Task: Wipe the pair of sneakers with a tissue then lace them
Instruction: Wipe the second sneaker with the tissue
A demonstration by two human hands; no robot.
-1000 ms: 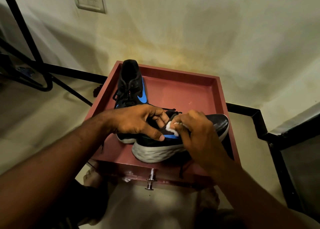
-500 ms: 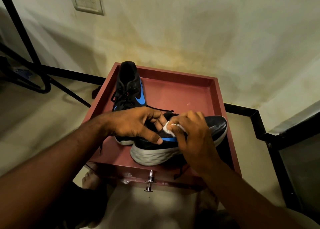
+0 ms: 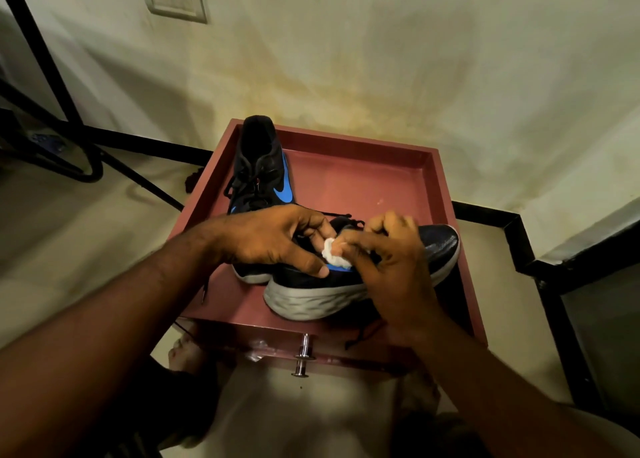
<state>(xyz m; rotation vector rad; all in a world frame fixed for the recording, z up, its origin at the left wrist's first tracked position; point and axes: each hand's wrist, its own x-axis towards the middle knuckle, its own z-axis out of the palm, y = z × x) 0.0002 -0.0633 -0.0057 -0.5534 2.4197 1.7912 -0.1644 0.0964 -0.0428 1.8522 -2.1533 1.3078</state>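
Observation:
Two black sneakers with blue logos sit on a red-brown table top. The near sneaker lies on its side across the front, grey sole towards me, toe to the right. My left hand grips its collar end, thumb pressed on its side. My right hand pinches a small wad of white tissue against the shoe's upper by the blue logo. The far sneaker stands upright behind, heel away from me, laces loose.
The table has a raised rim and a drawer with a metal knob at the front. It stands against a stained wall. Black metal legs rise at the left. A dark step edge runs at the right. My bare feet show below.
My right hand has slid the tissue a little to the left along the near sneaker's upper. My left hand keeps its hold; the shoes stay where they were.

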